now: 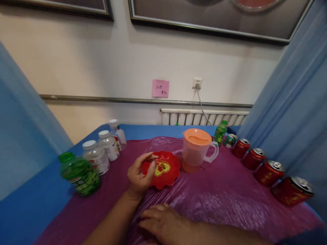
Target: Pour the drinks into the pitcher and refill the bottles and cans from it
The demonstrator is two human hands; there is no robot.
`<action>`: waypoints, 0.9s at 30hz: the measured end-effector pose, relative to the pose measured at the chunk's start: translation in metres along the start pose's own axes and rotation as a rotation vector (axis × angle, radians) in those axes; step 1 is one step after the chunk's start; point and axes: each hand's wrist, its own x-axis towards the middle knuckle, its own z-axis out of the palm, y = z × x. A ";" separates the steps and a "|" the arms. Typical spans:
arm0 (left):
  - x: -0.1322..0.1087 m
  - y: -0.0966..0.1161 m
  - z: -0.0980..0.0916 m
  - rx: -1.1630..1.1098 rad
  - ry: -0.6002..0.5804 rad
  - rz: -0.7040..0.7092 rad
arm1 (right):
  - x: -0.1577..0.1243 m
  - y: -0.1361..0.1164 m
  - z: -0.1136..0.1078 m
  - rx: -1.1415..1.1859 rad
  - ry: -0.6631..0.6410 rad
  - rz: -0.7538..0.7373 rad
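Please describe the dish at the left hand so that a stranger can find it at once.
Find the table's purple plastic sheet and look near its middle. Just left of the clear jug with an orange lid, the left hand holds a shallow red dish. It alone is flat, wavy-edged, with a yellow picture inside.

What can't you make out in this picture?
Head view:
Pink note: writing too small to read.
Red plate: left rim hidden under the left hand that grips it.
Green bottle: label blurred.
Wall frame: cut off by the top edge.
Right hand, flat on the purple cover: its near side cut off by the bottom edge.
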 end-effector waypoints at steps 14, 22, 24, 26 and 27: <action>0.029 0.035 -0.021 -0.240 0.211 -0.208 | 0.042 -0.010 0.067 -0.312 -0.120 -0.041; 0.038 0.040 -0.049 -0.098 0.343 -0.197 | 0.041 -0.013 0.069 -0.299 -0.070 -0.029; 0.029 0.045 -0.064 -0.016 0.359 -0.168 | 0.041 -0.014 0.067 -0.280 -0.083 -0.027; 0.018 0.047 -0.082 0.106 0.428 -0.106 | 0.041 -0.015 0.062 -0.243 -0.104 -0.017; 0.012 0.048 -0.093 0.174 0.481 -0.064 | 0.040 -0.017 0.058 -0.213 -0.111 -0.013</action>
